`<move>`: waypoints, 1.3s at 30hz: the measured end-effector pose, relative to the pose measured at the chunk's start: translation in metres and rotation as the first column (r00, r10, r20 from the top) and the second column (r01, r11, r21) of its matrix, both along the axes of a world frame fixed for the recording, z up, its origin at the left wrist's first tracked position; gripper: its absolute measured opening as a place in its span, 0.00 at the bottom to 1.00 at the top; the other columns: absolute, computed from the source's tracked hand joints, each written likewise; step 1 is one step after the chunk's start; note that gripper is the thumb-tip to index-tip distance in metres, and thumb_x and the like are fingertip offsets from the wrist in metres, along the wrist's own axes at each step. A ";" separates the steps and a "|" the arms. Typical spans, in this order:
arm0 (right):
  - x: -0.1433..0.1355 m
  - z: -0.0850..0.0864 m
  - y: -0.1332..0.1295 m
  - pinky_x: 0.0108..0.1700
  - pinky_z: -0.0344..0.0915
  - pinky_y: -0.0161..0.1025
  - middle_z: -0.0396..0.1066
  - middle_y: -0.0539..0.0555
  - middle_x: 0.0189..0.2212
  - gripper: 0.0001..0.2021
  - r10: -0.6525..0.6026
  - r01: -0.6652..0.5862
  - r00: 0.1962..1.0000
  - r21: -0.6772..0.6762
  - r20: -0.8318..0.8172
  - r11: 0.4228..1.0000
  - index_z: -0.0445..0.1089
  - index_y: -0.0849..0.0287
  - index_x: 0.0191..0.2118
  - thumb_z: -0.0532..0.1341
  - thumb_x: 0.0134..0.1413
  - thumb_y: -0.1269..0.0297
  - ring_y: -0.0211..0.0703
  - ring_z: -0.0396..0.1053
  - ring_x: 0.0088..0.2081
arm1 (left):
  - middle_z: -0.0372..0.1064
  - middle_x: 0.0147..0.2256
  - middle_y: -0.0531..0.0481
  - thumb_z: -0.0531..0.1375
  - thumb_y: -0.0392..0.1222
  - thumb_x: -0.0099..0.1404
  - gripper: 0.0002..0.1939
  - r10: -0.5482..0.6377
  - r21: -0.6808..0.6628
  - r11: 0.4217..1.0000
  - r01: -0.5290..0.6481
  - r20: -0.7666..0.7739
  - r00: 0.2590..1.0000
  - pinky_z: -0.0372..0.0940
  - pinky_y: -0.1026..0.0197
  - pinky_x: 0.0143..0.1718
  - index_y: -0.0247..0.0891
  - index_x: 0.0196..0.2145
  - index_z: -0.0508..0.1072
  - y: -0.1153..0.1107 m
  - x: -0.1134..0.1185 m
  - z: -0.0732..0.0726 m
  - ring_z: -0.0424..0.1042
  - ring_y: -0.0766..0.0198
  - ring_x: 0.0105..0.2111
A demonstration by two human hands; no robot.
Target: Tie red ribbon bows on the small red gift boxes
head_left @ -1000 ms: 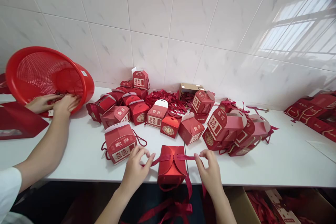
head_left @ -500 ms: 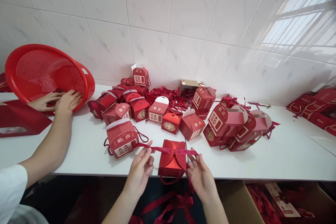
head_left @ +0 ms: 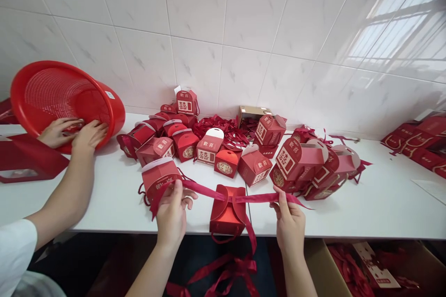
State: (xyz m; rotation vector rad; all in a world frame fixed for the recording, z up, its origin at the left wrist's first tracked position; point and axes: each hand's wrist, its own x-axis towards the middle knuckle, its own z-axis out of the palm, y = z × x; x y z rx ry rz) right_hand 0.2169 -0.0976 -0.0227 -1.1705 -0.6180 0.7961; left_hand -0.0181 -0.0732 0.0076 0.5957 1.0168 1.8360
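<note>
A small red gift box [head_left: 228, 217] with rounded flaps folded over its top stands at the table's front edge. Dark red ribbon [head_left: 258, 198] crosses the top at the flaps and stretches out to both sides. My left hand [head_left: 173, 211] pinches the ribbon's left part, in front of a printed gift box [head_left: 156, 174]. At the right, my right hand [head_left: 290, 216] pinches the other part, its end sticking out beyond the fingers. Another length of ribbon [head_left: 251, 236] hangs beside the box's right side.
Several red gift boxes [head_left: 188, 145] sit behind, near a heap of ribbons [head_left: 223, 127]; more stand at right [head_left: 302, 160]. A co-worker's hands [head_left: 88, 134] reach into a tilted red basket [head_left: 113, 111]. Below the table, a cardboard box [head_left: 334, 269] holds red material.
Both my hands have moved outward, away from the gift box, pulling the ribbon longer on each side. The basket has shifted slightly.
</note>
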 end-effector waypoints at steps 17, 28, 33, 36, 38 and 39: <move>-0.005 0.090 0.015 0.34 0.68 0.38 0.76 0.55 0.29 0.14 -0.093 -0.062 0.816 0.247 0.571 0.967 0.76 0.61 0.37 0.61 0.54 0.55 0.44 0.72 0.32 | 0.63 0.21 0.57 0.64 0.48 0.57 0.11 -0.031 0.253 0.959 0.126 -0.349 0.936 0.54 0.71 0.18 0.38 0.28 0.72 0.018 0.008 0.063 0.58 0.73 0.19; -0.035 0.111 0.031 0.20 0.59 0.31 0.70 0.49 0.21 0.13 0.522 -0.578 0.788 0.097 0.327 0.810 0.71 0.61 0.34 0.60 0.54 0.55 0.32 0.60 0.17 | 0.62 0.21 0.55 0.60 0.48 0.60 0.14 -0.243 0.174 0.863 0.474 -0.679 0.692 0.57 0.67 0.24 0.37 0.23 0.69 0.014 0.033 0.094 0.60 0.69 0.22; -0.042 0.106 0.024 0.33 0.66 0.35 0.71 0.50 0.26 0.12 0.607 -0.678 0.712 0.121 0.354 0.725 0.74 0.59 0.38 0.65 0.46 0.59 0.39 0.68 0.29 | 0.60 0.19 0.55 0.59 0.49 0.60 0.15 -0.266 0.040 0.826 0.563 -0.852 0.451 0.53 0.66 0.22 0.37 0.22 0.71 0.013 0.031 0.088 0.56 0.69 0.21; -0.043 0.102 0.021 0.31 0.66 0.35 0.71 0.51 0.26 0.10 0.603 -0.697 0.687 0.134 0.405 0.704 0.74 0.59 0.35 0.63 0.50 0.58 0.37 0.66 0.28 | 0.61 0.19 0.54 0.58 0.49 0.61 0.14 -0.306 -0.022 0.785 0.620 -0.883 0.356 0.54 0.65 0.24 0.36 0.25 0.73 0.013 0.027 0.086 0.58 0.68 0.22; -0.041 0.099 0.022 0.27 0.63 0.33 0.70 0.51 0.25 0.11 0.586 -0.687 0.686 0.119 0.431 0.717 0.73 0.60 0.34 0.61 0.53 0.57 0.35 0.64 0.24 | 0.64 0.22 0.53 0.55 0.48 0.63 0.14 -0.374 -0.097 0.713 0.694 -0.890 0.260 0.56 0.65 0.25 0.37 0.27 0.74 0.012 0.024 0.087 0.60 0.66 0.24; -0.039 0.097 0.023 0.25 0.62 0.32 0.70 0.51 0.25 0.11 0.585 -0.695 0.672 0.113 0.454 0.711 0.73 0.60 0.33 0.60 0.54 0.57 0.34 0.63 0.23 | 0.65 0.23 0.52 0.55 0.47 0.63 0.14 -0.402 -0.131 0.676 0.725 -0.890 0.213 0.57 0.64 0.26 0.37 0.27 0.74 0.012 0.022 0.087 0.61 0.65 0.25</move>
